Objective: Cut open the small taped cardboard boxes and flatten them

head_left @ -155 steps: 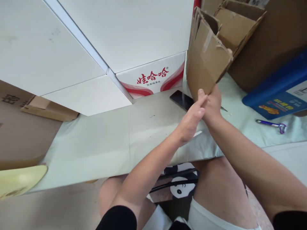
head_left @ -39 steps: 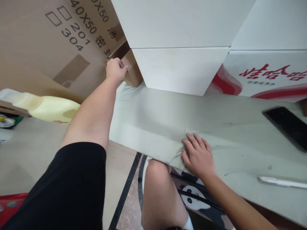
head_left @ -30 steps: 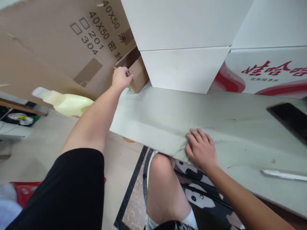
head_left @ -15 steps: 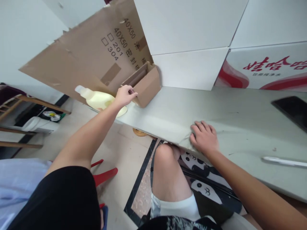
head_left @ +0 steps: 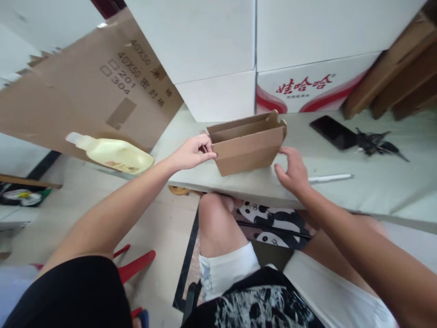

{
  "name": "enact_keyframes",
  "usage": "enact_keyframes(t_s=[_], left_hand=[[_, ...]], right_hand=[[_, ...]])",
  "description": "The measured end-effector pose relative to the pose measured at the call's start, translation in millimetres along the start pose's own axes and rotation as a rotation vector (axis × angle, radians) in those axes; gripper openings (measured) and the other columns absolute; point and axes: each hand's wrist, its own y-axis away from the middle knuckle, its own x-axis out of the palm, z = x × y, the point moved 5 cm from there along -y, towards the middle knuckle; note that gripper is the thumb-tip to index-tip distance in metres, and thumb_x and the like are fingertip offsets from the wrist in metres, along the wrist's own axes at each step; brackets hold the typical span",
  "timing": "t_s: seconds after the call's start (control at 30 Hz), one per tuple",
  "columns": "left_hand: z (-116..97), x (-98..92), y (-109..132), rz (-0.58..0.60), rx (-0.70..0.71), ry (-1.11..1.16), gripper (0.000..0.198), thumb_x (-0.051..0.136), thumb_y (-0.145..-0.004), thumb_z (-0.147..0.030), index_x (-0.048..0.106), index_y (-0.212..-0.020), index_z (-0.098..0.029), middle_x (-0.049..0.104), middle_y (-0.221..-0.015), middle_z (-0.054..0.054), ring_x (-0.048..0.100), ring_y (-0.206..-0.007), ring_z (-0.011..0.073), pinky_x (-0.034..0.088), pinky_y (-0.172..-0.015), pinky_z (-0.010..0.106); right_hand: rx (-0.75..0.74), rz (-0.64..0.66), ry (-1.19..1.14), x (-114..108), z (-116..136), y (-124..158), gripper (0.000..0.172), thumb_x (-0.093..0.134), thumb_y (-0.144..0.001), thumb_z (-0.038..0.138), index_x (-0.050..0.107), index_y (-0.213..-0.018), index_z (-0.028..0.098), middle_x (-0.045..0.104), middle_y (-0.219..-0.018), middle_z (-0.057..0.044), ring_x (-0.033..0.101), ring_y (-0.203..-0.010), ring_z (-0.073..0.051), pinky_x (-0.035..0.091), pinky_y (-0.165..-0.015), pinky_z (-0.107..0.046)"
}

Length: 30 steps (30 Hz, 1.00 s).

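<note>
A: Where is the cardboard box [head_left: 251,152]?
B: Between the two hands, at the table's [head_left: 385,184] front part; its long top is open upward, though I cannot tell whether its base rests on the cloth or sits slightly above it.
A: And each grip?
B: The left hand's [head_left: 191,152] grip is closed on the box's left end, thumb along the near face; the right hand's [head_left: 295,173] is loose, thumb and fingers spread, fingertips at the right end; whether they touch it, I cannot tell.
A: What lies about?
B: A white pen [head_left: 329,177] just beside the right hand; a phone [head_left: 332,132] and keys [head_left: 373,142] farther back; a pale yellow bottle [head_left: 118,154] lying on its side, left of the left hand.
</note>
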Motion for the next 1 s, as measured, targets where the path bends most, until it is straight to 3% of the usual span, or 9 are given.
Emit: enact_keyframes(t_s=[0.13,0.2,0.3,0.43,0.6,0.73,0.83,0.9,1.0], left_hand=[[-41.8,39.1,-13.3,0.112,0.149,0.064,0.023,0.071,-0.080,-0.037,0.057,-0.069,-0.022,0.058,-0.073,0.000,0.054,-0.073,0.0162,0.050,-0.071,0.030],[-52.5,55.5,-19.9,0.144,0.176,0.086,0.026,0.071,-0.080,-0.036,0.054,-0.066,-0.022,0.057,-0.073,0.000,0.054,-0.071,0.0157,0.049,-0.069,0.030],[-57.0,71.5,-28.7,0.124,0.170,0.103,0.029,0.069,-0.079,-0.035,0.049,-0.063,-0.021,0.055,-0.070,-0.001,0.050,-0.066,0.0143,0.045,-0.064,0.030],[-51.8,77.4,-33.3,0.008,0.054,0.207,0.019,0.061,-0.085,-0.037,0.052,-0.076,-0.023,0.055,-0.070,-0.001,0.050,-0.063,0.0149,0.044,-0.060,0.030],[-58.0,72.1,-28.9,-0.140,0.021,0.136,0.026,0.043,-0.099,-0.039,0.056,-0.084,-0.022,0.068,-0.085,0.003,0.061,-0.080,0.0193,0.053,-0.079,0.036],[-65.4,75.4,-31.6,-0.173,0.026,-0.047,0.020,0.049,-0.093,-0.027,0.067,-0.084,-0.023,0.074,-0.090,0.004,0.062,-0.099,0.0265,0.051,-0.096,0.047],[-65.9,81.0,-38.6,-0.241,-0.001,-0.148,0.017,0.058,-0.082,-0.019,0.073,-0.086,-0.024,0.075,-0.113,0.005,0.056,-0.119,0.0339,0.042,-0.110,0.058],[-63.5,85.3,-44.4,-0.259,-0.023,-0.144,0.023,0.062,-0.076,-0.016,0.075,-0.092,-0.025,0.070,-0.129,0.005,0.052,-0.128,0.0374,0.040,-0.113,0.062],[-59.0,92.0,-52.6,-0.217,0.014,-0.085,0.039,0.062,-0.074,-0.015,0.073,-0.109,-0.026,0.065,-0.137,0.006,0.051,-0.132,0.0373,0.040,-0.115,0.059]], right_hand=[[0.012,-0.243,-0.115,-89.2,-31.4,5.7,0.048,0.056,-0.086,0.032,0.051,-0.132,0.022,0.064,-0.127,-0.016,0.064,-0.119,-0.031,0.056,-0.098,-0.050],[-0.029,-0.247,-0.131,-117.0,-29.5,8.0,0.045,0.056,-0.086,0.032,0.053,-0.130,0.023,0.064,-0.128,-0.014,0.065,-0.118,-0.030,0.057,-0.096,-0.047],[-0.113,-0.230,-0.135,-139.4,-15.8,8.4,0.038,0.057,-0.087,0.034,0.057,-0.123,0.024,0.065,-0.129,-0.014,0.064,-0.121,-0.030,0.057,-0.095,-0.046],[-0.210,-0.227,-0.160,-144.3,-2.5,-0.6,0.019,0.057,-0.090,0.035,0.064,-0.103,0.023,0.071,-0.118,-0.012,0.067,-0.113,-0.029,0.053,-0.101,-0.049],[-0.231,-0.219,-0.202,-134.1,-3.3,-12.8,0.013,0.055,-0.090,0.035,0.060,-0.085,0.024,0.075,-0.101,-0.006,0.067,-0.112,-0.028,0.050,-0.110,-0.055],[-0.192,-0.196,-0.184,-128.1,-2.4,-9.2,0.014,0.056,-0.088,0.033,0.052,-0.077,0.025,0.075,-0.097,-0.006,0.068,-0.111,-0.029,0.049,-0.114,-0.058],[-0.235,-0.216,-0.214,-129.2,1.9,-1.2,0.019,0.057,-0.089,0.034,0.048,-0.074,0.026,0.075,-0.094,-0.005,0.071,-0.103,-0.028,0.050,-0.113,-0.057],[-0.256,-0.223,-0.234,-130.5,2.9,3.7,0.021,0.058,-0.089,0.035,0.048,-0.074,0.025,0.075,-0.093,-0.005,0.071,-0.100,-0.026,0.050,-0.113,-0.056],[-0.223,-0.183,-0.222,-129.1,0.4,8.5,0.020,0.058,-0.089,0.039,0.049,-0.076,0.026,0.076,-0.100,-0.006,0.071,-0.103,-0.027,0.049,-0.114,-0.056]])
